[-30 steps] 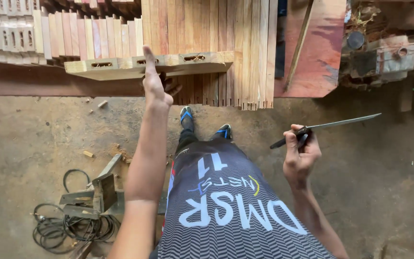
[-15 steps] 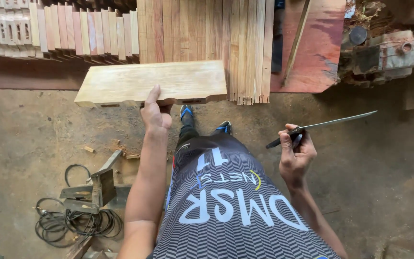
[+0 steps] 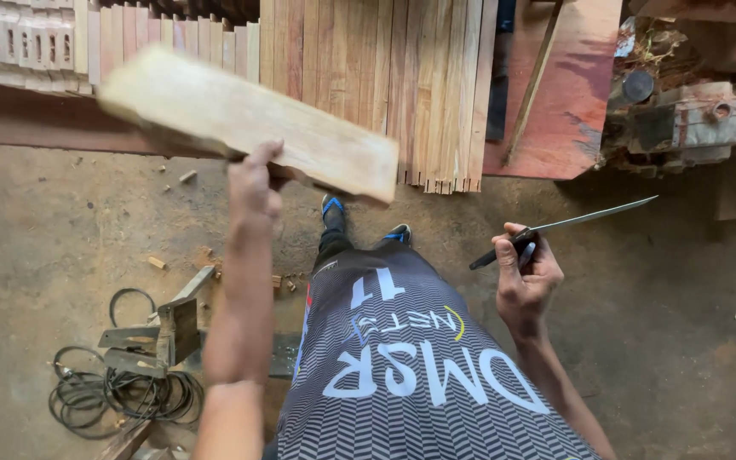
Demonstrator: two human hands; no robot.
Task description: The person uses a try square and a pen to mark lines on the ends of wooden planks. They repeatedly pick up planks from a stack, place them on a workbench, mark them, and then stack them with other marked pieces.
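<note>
While left hand (image 3: 253, 183) fingers grip one plank (image 3: 244, 119), right hand (image 3: 526, 277) fingers clasp one knife (image 3: 568, 223).

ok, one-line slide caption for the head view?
Left hand lifts a wooden board, tilted; right hand grips a long knife over a concrete floor.
</note>
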